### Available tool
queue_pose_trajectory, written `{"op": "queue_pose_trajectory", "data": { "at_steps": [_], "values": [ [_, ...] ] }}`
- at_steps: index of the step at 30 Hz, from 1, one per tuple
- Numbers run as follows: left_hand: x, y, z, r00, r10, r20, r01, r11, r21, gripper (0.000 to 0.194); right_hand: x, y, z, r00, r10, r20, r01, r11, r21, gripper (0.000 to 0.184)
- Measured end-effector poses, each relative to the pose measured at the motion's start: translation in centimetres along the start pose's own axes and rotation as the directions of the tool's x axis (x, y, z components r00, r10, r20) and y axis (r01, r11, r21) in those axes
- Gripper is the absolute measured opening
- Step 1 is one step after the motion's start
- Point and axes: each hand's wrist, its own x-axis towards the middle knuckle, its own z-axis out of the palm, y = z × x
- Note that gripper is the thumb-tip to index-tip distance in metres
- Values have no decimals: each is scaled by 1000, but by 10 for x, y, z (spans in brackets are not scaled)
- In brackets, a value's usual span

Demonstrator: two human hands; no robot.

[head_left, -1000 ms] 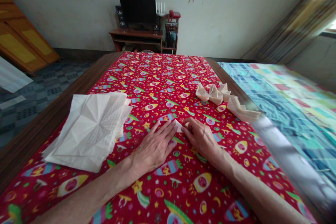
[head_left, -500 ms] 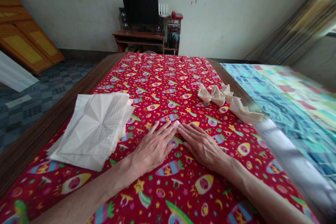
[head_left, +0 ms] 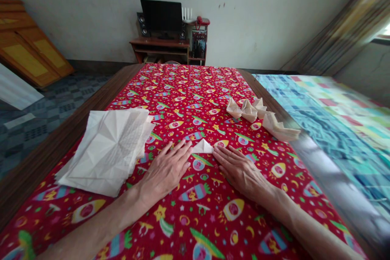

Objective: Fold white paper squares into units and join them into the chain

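Observation:
A small folded white paper triangle (head_left: 203,146) lies flat on the red patterned tablecloth (head_left: 195,215), its peak pointing away from me. At its left corner rest the fingertips of my left hand (head_left: 169,167), palm down with the fingers stretched out. My right hand (head_left: 239,169) also lies flat, fingers extended, its tips at the triangle's right corner. Neither hand grasps anything. Left of my left hand is a stack of creased paper sheets (head_left: 100,150), some with faint printed lines. Several folded paper boats (head_left: 250,110) stand beyond my right hand.
More folded paper pieces (head_left: 278,128) sit packed together near the table's right edge. A bed with a chequered cover (head_left: 329,122) adjoins the table on the right. Against the far wall stands a desk (head_left: 161,43) with a monitor (head_left: 161,15); a wooden cabinet (head_left: 30,48) is at the left.
My right hand went from pinching at the paper to lying flat. Both hands pressed over the triangle, then slid apart to its corners, so more of it shows now.

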Motion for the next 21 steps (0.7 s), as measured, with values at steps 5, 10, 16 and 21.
{"op": "queue_pose_trajectory", "data": {
  "at_steps": [5, 10, 16, 21],
  "values": [
    [5, -4, 4, 989, -1, -151, -8, 998, -56, 33, 5, -5, 2, 996, 21, -89, -21, 1000, 2, 43],
    [25, 2, 3, 979, -92, -180, 69, 989, -132, 20, 9, -7, 8, 977, 57, -207, -49, 998, 43, 35],
    [50, 2, 18, 960, -215, -180, 172, 959, -225, 13, 19, -2, 7, 964, 144, -222, -106, 979, 173, 19],
    [55, 0, 13, 954, -290, -78, 223, 857, -466, 17, 38, -1, 5, 926, 287, -245, -206, 928, 310, 5]
  ]
}}
